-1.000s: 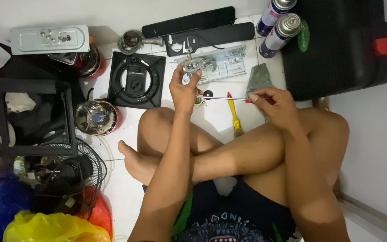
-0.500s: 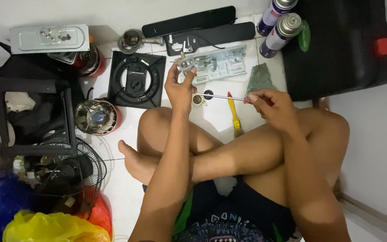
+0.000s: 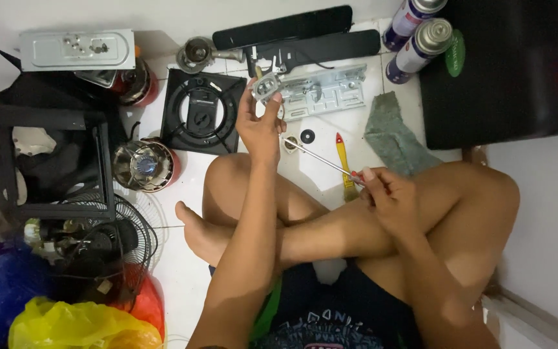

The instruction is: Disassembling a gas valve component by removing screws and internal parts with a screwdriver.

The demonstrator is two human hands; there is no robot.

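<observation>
Now the left hand (image 3: 261, 126) has lifted the small silver metal valve block (image 3: 266, 87) higher, gripping it above the floor, while the right hand (image 3: 389, 197) clasps the red-handled slim steel screwdriver (image 3: 323, 159), tip toward the left hand.

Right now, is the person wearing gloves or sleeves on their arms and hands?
No. The left hand and right hand are bare, with no gloves, rings or watch showing. Both forearms are uncovered too, with no sleeves reaching them.

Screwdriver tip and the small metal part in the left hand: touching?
Apart. The head view shows the screwdriver tip ending beside the left hand's wrist, well below the metal part held in its fingertips.
</observation>
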